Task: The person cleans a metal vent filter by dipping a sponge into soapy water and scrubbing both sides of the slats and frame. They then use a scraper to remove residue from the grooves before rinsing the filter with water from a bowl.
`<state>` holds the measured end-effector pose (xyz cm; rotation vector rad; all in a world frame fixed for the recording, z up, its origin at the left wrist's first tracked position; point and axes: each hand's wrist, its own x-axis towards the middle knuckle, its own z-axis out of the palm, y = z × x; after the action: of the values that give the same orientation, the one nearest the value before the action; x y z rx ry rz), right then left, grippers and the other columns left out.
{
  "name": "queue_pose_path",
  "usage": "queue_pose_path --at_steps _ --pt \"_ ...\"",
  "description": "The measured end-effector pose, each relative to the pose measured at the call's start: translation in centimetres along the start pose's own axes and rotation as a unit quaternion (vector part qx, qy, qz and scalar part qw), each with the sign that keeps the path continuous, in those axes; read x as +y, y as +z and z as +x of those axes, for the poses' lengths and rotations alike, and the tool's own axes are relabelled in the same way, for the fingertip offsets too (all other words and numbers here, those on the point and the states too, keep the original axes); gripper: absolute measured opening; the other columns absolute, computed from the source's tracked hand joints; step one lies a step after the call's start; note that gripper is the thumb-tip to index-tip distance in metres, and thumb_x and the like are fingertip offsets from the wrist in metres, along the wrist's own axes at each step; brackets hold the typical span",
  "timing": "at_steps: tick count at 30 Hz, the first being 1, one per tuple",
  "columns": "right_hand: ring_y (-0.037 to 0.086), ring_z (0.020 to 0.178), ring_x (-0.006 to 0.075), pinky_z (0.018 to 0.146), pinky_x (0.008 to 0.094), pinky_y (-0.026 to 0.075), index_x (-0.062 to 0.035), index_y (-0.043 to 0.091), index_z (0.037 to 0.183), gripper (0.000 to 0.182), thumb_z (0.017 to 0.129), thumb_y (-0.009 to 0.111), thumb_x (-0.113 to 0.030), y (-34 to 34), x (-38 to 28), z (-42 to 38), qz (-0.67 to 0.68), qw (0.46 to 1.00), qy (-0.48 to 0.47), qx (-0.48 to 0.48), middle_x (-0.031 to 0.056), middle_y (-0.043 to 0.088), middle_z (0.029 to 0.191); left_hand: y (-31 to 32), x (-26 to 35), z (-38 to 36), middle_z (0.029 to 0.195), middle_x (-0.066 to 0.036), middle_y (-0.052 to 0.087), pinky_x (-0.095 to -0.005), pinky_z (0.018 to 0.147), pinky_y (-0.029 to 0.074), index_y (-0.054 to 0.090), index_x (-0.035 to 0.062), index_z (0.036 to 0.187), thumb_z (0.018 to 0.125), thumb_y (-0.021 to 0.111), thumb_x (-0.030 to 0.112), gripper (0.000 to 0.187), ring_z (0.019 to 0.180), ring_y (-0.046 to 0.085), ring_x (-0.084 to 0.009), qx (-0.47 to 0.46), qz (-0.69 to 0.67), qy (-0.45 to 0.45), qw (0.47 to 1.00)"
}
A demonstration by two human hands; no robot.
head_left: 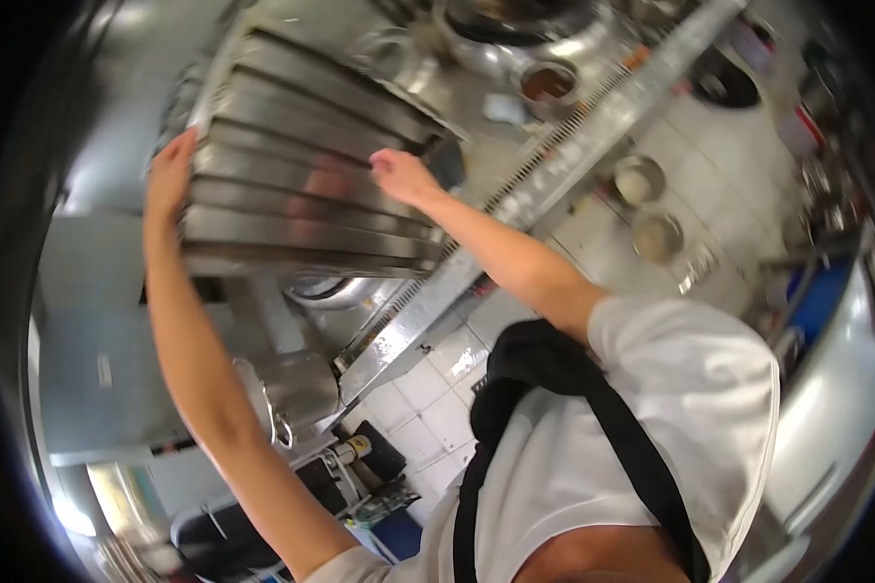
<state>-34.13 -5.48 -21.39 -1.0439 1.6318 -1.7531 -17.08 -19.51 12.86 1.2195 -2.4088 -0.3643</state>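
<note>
A large slatted stainless-steel panel [292,146], like a range hood grease filter, stands tilted in front of me over the cooking range. My left hand [172,165] is at its left edge, with fingers closed around the rim. In front of the panel's right part is my right hand [399,175], its fingers curled in. Whether those fingers grip anything is hidden. A blurred reflection of an arm shows on the shiny slats. Behind and below the panel, part of a round metal wok or pan rim [321,289] shows.
A steel counter edge with a slotted grate [515,209] runs diagonally below the panel. A large wok [525,24] and a bowl of reddish-brown contents [548,85] are at the top. Metal pots [657,236] stand on the tiled floor. A big stockpot [301,389] stands lower left.
</note>
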Motion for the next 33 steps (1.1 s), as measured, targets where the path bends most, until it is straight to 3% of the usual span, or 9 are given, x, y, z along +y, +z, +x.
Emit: queue_pose_path --at_steps 2,4,8,11,13,17,20,23,33 --pt "0.065 0.108 0.0392 0.096 0.045 0.051 -0.0065 0.07 0.114 0.033 0.086 0.058 -0.019 -1.9 2.7 -2.2 -0.121 0.987 0.026 -0.107 0.0202 0.07 0.113 -0.4 0.9 -2.3 0.135 -0.015 0.062 -0.0317 0.107 0.04 0.055 -0.0017 0.14 0.098 0.059 0.05 0.067 0.125 0.056 -0.0225 -0.047 -0.008 -0.011 0.999" --pt "0.067 0.107 0.037 0.093 0.0434 0.053 -0.0038 0.07 0.113 0.034 0.084 0.06 -0.021 -3.5 10.0 -3.6 -0.155 0.987 -0.052 -0.01 0.0214 0.071 0.11 -1.3 1.3 -3.9 0.14 -0.017 0.058 -0.0327 0.109 0.038 0.05 -0.0019 0.144 0.098 0.059 0.051 0.071 0.131 0.053 -0.0245 -0.044 0.047 0.015 0.998" --pt "0.064 0.112 0.0406 0.095 0.0442 0.052 0.0041 0.064 0.119 0.052 0.079 0.069 -0.029 -8.5 20.7 -1.9 -0.268 0.938 0.14 0.171 0.0284 0.066 0.117 -1.8 0.1 -5.0 0.144 -0.019 0.054 -0.0347 0.113 0.034 0.044 -0.0029 0.148 0.097 0.059 0.052 0.077 0.135 0.049 -0.0284 -0.044 0.071 -0.008 0.996" --pt "0.066 0.11 0.0389 0.094 0.044 0.051 0.0075 0.06 0.121 0.057 0.081 0.074 -0.03 -9.1 22.6 0.9 -0.163 0.902 0.239 0.322 0.0275 0.067 0.117 -1.7 -0.8 -4.0 0.137 -0.017 0.059 -0.0334 0.109 0.036 0.047 -0.0025 0.146 0.098 0.06 0.049 0.072 0.126 0.054 -0.024 -0.056 0.08 0.043 0.994" --pt "0.066 0.107 0.0357 0.09 0.0418 0.051 0.0072 0.06 0.122 0.059 0.081 0.079 -0.032 -9.2 20.9 1.7 0.183 0.837 0.267 0.442 0.0231 0.068 0.116 -1.4 -0.1 -4.8 0.134 -0.016 0.06 -0.0327 0.107 0.038 0.048 -0.0027 0.145 0.098 0.061 0.047 0.07 0.123 0.055 -0.023 -0.066 0.06 0.044 0.995" --pt "0.068 0.091 0.0352 0.081 0.0396 0.053 0.007 0.066 0.111 0.052 0.078 0.083 -0.03 -11.3 25.6 2.3 0.224 0.875 0.305 0.304 0.0205 0.07 0.11 -1.2 0.2 -4.3 0.129 -0.014 0.063 -0.0303 0.103 0.041 0.05 -0.003 0.143 0.098 0.063 0.041 0.064 0.116 0.057 -0.0195 -0.112 -0.004 0.016 0.994" --pt "0.069 0.089 0.0376 0.082 0.0427 0.053 0.004 0.07 0.104 0.037 0.079 0.073 -0.023 -11.7 29.4 4.7 -0.173 0.912 0.174 0.329 0.0225 0.07 0.107 -1.4 -0.9 -3.8 0.126 -0.013 0.065 -0.0309 0.101 0.042 0.054 -0.0018 0.139 0.099 0.06 0.042 0.06 0.113 0.059 -0.0198 -0.072 0.047 0.02 0.996" --pt "0.059 0.117 0.0411 0.101 0.0431 0.047 0.0047 0.062 0.112 0.032 0.084 0.066 -0.012 -7.7 18.4 0.7 -0.202 0.934 -0.116 0.271 0.0247 0.061 0.125 -1.1 0.6 -4.4 0.124 -0.012 0.065 -0.0313 0.102 0.041 0.056 0.0001 0.138 0.101 0.057 0.045 0.058 0.114 0.058 -0.0198 -0.049 0.046 -0.016 0.998" --pt "0.033 0.147 0.0343 0.122 0.0463 0.023 -0.0041 0.036 0.152 0.055 0.1 0.053 -0.012 11.2 -2.6 -4.7 0.074 0.972 -0.216 0.056 0.0163 0.038 0.157 -1.2 2.2 -4.1 0.119 -0.005 0.066 -0.0295 0.101 0.041 0.061 0.0019 0.132 0.104 0.05 0.044 0.052 0.11 0.057 -0.0155 -0.03 -0.001 -0.062 0.998"
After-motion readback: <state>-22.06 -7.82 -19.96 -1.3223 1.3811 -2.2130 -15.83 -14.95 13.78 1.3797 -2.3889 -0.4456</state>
